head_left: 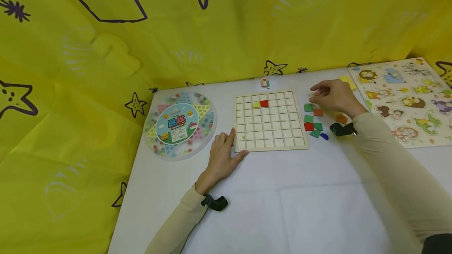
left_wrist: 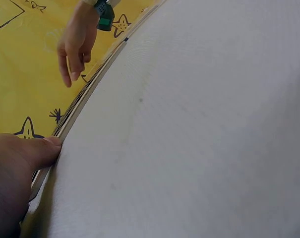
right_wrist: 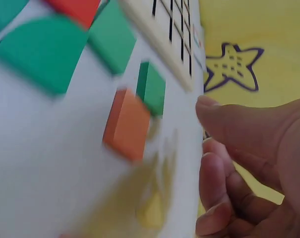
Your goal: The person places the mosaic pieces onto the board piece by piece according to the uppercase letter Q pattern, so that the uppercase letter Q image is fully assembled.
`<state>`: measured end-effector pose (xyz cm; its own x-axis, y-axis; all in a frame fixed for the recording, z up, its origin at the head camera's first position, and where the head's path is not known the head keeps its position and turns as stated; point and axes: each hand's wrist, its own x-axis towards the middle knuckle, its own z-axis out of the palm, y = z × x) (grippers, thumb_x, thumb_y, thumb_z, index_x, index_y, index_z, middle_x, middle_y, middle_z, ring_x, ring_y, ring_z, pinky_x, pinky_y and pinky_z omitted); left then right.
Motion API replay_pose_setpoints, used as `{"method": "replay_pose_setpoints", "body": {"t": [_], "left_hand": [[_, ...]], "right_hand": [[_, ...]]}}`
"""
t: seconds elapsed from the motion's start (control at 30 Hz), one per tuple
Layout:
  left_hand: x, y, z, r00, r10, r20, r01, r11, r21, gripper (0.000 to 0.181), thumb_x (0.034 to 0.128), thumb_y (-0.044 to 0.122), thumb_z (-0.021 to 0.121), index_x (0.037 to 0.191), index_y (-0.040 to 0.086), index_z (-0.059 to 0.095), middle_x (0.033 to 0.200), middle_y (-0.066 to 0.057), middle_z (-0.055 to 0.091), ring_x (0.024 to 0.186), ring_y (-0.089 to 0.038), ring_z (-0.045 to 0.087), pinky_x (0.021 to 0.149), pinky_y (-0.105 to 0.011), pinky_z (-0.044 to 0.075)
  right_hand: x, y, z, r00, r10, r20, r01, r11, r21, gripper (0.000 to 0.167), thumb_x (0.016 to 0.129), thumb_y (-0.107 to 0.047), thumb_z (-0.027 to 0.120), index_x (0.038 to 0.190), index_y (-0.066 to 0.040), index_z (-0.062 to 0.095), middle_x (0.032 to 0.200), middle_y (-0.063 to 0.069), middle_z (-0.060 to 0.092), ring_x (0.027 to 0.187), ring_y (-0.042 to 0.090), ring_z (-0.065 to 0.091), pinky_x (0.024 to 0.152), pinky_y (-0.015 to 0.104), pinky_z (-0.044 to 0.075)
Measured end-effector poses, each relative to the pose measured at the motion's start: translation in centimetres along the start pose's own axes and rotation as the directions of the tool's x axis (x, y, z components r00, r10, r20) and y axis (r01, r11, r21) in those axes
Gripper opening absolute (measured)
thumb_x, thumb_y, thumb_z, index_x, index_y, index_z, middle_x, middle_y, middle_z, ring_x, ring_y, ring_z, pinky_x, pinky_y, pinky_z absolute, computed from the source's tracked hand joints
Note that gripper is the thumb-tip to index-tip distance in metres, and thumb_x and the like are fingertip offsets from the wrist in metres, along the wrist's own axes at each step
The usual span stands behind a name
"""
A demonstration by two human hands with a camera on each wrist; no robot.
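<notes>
My left hand (head_left: 221, 156) lies at the near left corner of a wooden grid board (head_left: 272, 150), thumb and forefinger touching its edges. In the left wrist view, the thumb (left_wrist: 43, 148) presses the board's side. A yellow piece (head_left: 256, 105) and a red square tile (head_left: 264, 104) sit side by side on the grid. To the right of the board, my right hand (head_left: 333, 94) hovers above loose tiles, its fingers loosely bent with nothing visible between them. Beneath it are a green tile (head_left: 308, 107) and an orange tile (right_wrist: 127, 126); a blue half-round piece (head_left: 323, 136) lies nearer me.
Behind the board lies a small pattern card (head_left: 265, 84). A round Chinese checkers box (head_left: 208, 138) stands on the left. An animal puzzle board (head_left: 383, 109) lies at the right, near a yellow sheet (head_left: 347, 82). Yellow cloth (head_left: 226, 42) hangs behind the white table (head_left: 254, 214).
</notes>
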<state>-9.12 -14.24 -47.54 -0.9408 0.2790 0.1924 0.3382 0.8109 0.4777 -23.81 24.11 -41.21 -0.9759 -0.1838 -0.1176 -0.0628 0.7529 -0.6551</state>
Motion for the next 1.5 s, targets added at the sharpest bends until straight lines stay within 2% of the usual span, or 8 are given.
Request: {"method": "replay_pose_setpoints", "body": {"t": [0.27,0.47,0.67,0.9,1.13,1.27,1.37,1.5], "left_hand": [[-0.1,-0.2,0.2,1.000,-0.003,0.004,0.003,1.000,-0.003,0.086,0.0951,0.040,0.079,0.158,-0.006,0.043,0.095,-0.007,0.048,0.086,-0.018,0.033,0.079,-0.030,0.027],[0.0,-0.2,0.2,1.000,0.005,-0.010,-0.005,1.000,0.002,0.085,0.0946,0.039,0.080,0.157,-0.007,0.045,0.094,-0.007,0.048,0.086,-0.018,0.033,0.078,-0.030,0.027],[0.0,0.0,0.0,1.000,-0.006,0.006,0.006,1.000,-0.006,0.086,0.0947,0.039,0.080,0.158,-0.007,0.044,0.095,-0.007,0.048,0.086,-0.018,0.032,0.079,-0.029,0.026],[0.0,0.1,-0.1,1.000,0.000,-0.002,0.000,1.000,-0.002,0.086,0.0945,0.039,0.080,0.157,-0.008,0.044,0.094,-0.007,0.047,0.085,-0.017,0.032,0.078,-0.029,0.026],[-0.1,-0.1,0.0,1.000,0.001,-0.007,-0.001,1.000,0.003,0.086,0.0945,0.040,0.080,0.157,-0.008,0.044,0.094,-0.007,0.047,0.085,-0.017,0.032,0.078,-0.028,0.026],[-0.1,-0.1,0.1,1.000,0.003,-0.009,-0.003,1.000,0.003,0.086,0.0948,0.040,0.079,0.157,-0.008,0.045,0.094,-0.007,0.048,0.085,-0.017,0.032,0.078,-0.029,0.026],[-0.1,-0.1,0.1,1.000,0.004,-0.006,-0.004,1.000,0.004,0.086,0.0950,0.041,0.079,0.157,-0.007,0.044,0.094,-0.008,0.048,0.085,-0.018,0.032,0.078,-0.028,0.026],[0.0,0.0,-0.1,1.000,0.005,-0.006,-0.005,1.000,0.007,0.086,0.0951,0.041,0.079,0.157,-0.007,0.044,0.095,-0.008,0.048,0.085,-0.018,0.032,0.077,-0.028,0.026]], "right_hand": [[-1.8,2.0,-1.8,0.997,0.082,-0.014,-0.083,0.994,-0.075,0.050,0.095,-0.029,0.078,0.129,0.007,0.067,0.119,0.032,0.068,0.104,0.043,0.063,0.072,0.034,0.046],[-2.7,2.8,-2.1,0.987,0.158,0.016,-0.156,0.982,-0.110,0.056,0.097,-0.038,0.075,0.127,0.008,0.063,0.123,0.035,0.066,0.104,0.045,0.062,0.075,0.043,0.047],[-2.4,3.3,-1.8,0.994,0.104,0.031,-0.100,0.989,-0.110,0.045,0.097,-0.028,0.075,0.121,0.009,0.066,0.113,0.031,0.070,0.097,0.041,0.064,0.072,0.036,0.046],[-1.7,3.5,-1.6,0.992,0.076,0.098,-0.066,0.993,-0.100,0.042,0.101,-0.021,0.069,0.133,0.006,0.062,0.127,0.035,0.063,0.109,0.045,0.062,0.075,0.031,0.047],[-1.4,3.6,-1.2,0.994,0.063,0.088,-0.054,0.993,-0.107,0.041,0.102,-0.020,0.069,0.128,0.011,0.063,0.119,0.034,0.066,0.104,0.042,0.062,0.075,0.031,0.047],[-1.2,3.4,-0.9,0.994,0.037,0.102,-0.025,0.993,-0.115,0.040,0.105,-0.017,0.063,0.129,0.014,0.058,0.122,0.037,0.062,0.107,0.045,0.060,0.087,0.046,0.052],[-1.1,3.1,-0.6,0.994,0.019,0.104,-0.009,0.995,-0.097,0.042,0.108,-0.018,0.057,0.134,0.015,0.051,0.127,0.039,0.057,0.113,0.049,0.057,0.098,0.060,0.048],[-0.9,2.3,0.0,0.998,-0.016,0.068,0.019,0.998,-0.052,0.045,0.111,-0.023,0.052,0.139,0.012,0.048,0.130,0.039,0.055,0.116,0.049,0.056,0.100,0.062,0.046]]}}
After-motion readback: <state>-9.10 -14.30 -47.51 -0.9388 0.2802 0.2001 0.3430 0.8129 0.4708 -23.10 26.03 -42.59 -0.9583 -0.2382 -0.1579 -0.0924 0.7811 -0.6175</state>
